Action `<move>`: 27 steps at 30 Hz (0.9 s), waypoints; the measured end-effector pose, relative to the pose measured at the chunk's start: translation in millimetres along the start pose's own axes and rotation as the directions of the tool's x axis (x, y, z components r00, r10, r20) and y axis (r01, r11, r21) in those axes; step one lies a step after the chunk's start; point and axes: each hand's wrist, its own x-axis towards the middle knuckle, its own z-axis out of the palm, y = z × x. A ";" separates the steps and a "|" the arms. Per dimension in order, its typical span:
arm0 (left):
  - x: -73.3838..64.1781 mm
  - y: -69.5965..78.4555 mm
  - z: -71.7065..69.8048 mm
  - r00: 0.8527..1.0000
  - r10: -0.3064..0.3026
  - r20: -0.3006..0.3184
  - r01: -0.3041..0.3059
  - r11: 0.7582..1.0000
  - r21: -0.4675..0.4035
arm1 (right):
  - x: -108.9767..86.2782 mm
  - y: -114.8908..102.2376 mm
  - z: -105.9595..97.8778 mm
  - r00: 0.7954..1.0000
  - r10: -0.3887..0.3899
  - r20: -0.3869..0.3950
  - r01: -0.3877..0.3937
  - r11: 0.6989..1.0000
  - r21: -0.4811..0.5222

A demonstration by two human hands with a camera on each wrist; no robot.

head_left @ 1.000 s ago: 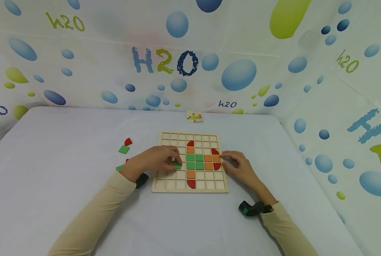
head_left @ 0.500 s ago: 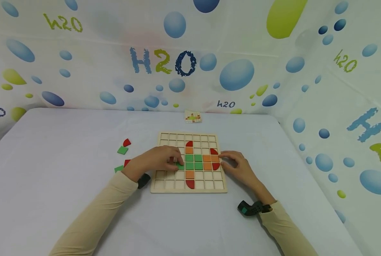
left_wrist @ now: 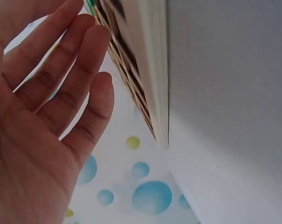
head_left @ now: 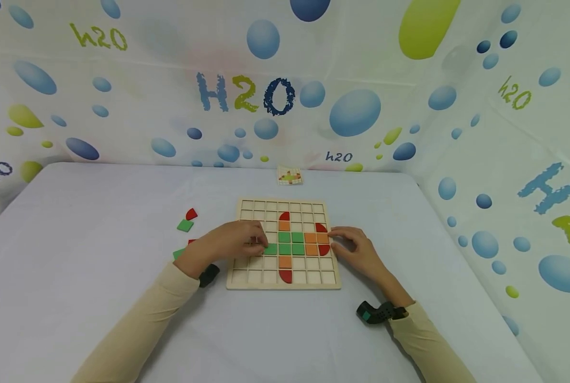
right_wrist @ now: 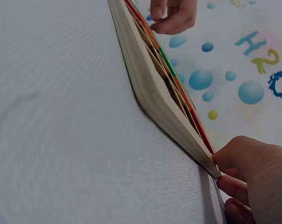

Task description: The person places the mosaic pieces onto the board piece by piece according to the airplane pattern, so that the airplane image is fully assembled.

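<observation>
The wooden grid board (head_left: 285,288) lies flat on the table. A cross of green, orange and red tiles sits in its cells. My left hand (head_left: 239,239) hovers over the board's left side, its fingertips beside a green square tile (head_left: 271,249) in a cell. In the left wrist view the fingers (left_wrist: 92,51) are loosely bent, with no tile seen between them. My right hand (head_left: 358,254) holds the board's right edge; in the right wrist view thumb and finger (right_wrist: 231,186) pinch it. The left hand covers some left cells.
Left of the board lie a red quarter-round tile (head_left: 191,214) and a green square tile (head_left: 185,225). Another green tile (head_left: 178,254) and a red tile (head_left: 191,242) show partly behind the left wrist. A small pattern card (head_left: 290,175) lies beyond the board.
The green tile by my left hand has moved right, into the cell beside the other green ones. My left fingers have then drawn back slightly left. The right hand stays.
</observation>
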 end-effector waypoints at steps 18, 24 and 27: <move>-30.9 -17.7 -16.6 0.994 -0.082 -0.078 0.085 0.996 0.039 | 0.0 1.1 -1.1 1.000 0.000 0.000 0.000 1.000 -0.004; -40.2 -26.2 -22.3 0.990 -0.099 -0.101 0.102 0.995 0.020 | -0.6 1.1 1.2 1.000 0.015 0.002 -0.015 1.000 0.005; -43.2 -32.5 -23.9 0.989 -0.102 -0.112 0.103 0.995 0.006 | -0.7 1.2 1.7 1.000 0.019 0.000 -0.019 1.000 -0.002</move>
